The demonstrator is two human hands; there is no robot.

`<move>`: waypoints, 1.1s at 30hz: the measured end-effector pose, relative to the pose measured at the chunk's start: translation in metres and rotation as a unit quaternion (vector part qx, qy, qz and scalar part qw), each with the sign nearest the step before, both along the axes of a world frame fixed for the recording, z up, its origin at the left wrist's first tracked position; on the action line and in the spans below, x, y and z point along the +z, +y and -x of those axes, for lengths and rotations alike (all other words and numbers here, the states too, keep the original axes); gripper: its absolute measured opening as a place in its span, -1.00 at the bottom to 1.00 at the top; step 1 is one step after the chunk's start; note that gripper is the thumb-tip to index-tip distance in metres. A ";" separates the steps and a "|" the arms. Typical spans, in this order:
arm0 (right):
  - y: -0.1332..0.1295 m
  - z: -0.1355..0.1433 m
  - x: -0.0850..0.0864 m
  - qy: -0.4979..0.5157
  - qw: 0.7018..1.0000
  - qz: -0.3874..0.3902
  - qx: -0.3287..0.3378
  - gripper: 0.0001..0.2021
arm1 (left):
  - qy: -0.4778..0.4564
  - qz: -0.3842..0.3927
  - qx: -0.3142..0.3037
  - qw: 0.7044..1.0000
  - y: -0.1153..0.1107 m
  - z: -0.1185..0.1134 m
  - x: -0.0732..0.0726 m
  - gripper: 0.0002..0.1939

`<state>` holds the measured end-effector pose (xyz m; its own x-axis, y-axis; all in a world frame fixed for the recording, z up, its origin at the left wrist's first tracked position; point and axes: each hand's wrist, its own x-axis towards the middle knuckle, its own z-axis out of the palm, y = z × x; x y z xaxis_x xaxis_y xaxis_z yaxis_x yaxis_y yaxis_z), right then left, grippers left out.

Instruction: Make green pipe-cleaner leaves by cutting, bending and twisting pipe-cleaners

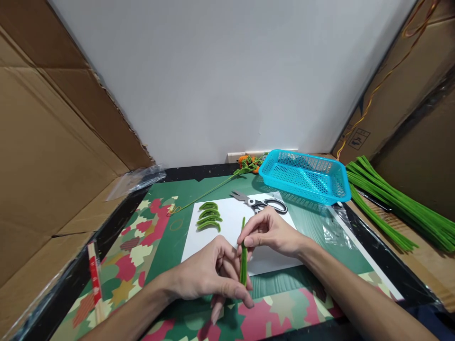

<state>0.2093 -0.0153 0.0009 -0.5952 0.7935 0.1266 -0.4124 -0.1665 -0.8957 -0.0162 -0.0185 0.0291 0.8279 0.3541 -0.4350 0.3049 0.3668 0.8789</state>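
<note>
A folded green pipe cleaner (243, 267) stands nearly upright between my hands, its thin tip pointing away from me. My right hand (268, 232) pinches it near the upper part with thumb and fingertips. Around its lower end are the thumb and curled fingers of my left hand (209, 270); the exact contact there is partly hidden. Several bent green pipe cleaner pieces (209, 216) lie in a stack on the white paper (231, 210), left of my hands. Just beyond my right hand, scissors (259, 202) with dark grey and white handles rest on the paper's far edge.
A blue plastic basket (304, 187) stands at the back right. Long green pipe cleaners (401, 203) lie in a bundle at far right. An orange-and-green pipe cleaner flower (249, 164) lies behind. A red-and-white paper-wrapped stick (95, 274) is at left, a clear plastic bag (137, 180) behind it.
</note>
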 end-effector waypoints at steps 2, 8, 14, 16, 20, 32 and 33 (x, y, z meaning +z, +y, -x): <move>0.000 0.000 0.001 -0.003 1.000 -0.001 0.000 -0.75 | -0.005 0.005 -0.001 1.000 0.000 -0.001 0.000 -0.83; -0.001 -0.001 0.007 -0.021 0.998 -0.034 -0.044 -0.75 | -0.042 -0.011 0.016 0.999 0.003 -0.004 0.001 -0.74; 0.004 -0.009 0.008 -0.178 0.940 -0.172 -0.235 -0.80 | -0.058 -0.008 0.121 0.991 0.008 -0.006 0.000 -0.60; 0.009 -0.017 0.004 -0.307 0.845 -0.261 -0.351 -0.80 | -0.051 -0.030 0.158 0.986 0.009 -0.007 0.002 -0.58; 0.015 -0.032 -0.004 -0.492 0.710 -0.324 -0.385 -0.86 | -0.056 -0.065 0.194 0.977 0.010 -0.008 0.004 -0.45; 0.011 -0.034 -0.006 -0.616 0.654 -0.330 -0.290 -0.69 | -0.063 -0.077 0.227 0.969 0.013 -0.008 -0.003 -0.60; 0.011 -0.033 -0.006 -0.618 0.655 -0.315 -0.299 -0.74 | -0.072 -0.079 0.233 0.966 0.013 -0.008 -0.003 -0.61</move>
<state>0.2420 -0.0045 -0.0052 -0.1580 0.9537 0.2558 0.8708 0.2567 -0.4193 -0.0083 -0.0053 0.0257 0.6095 0.7564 -0.2375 0.0096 0.2925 0.9562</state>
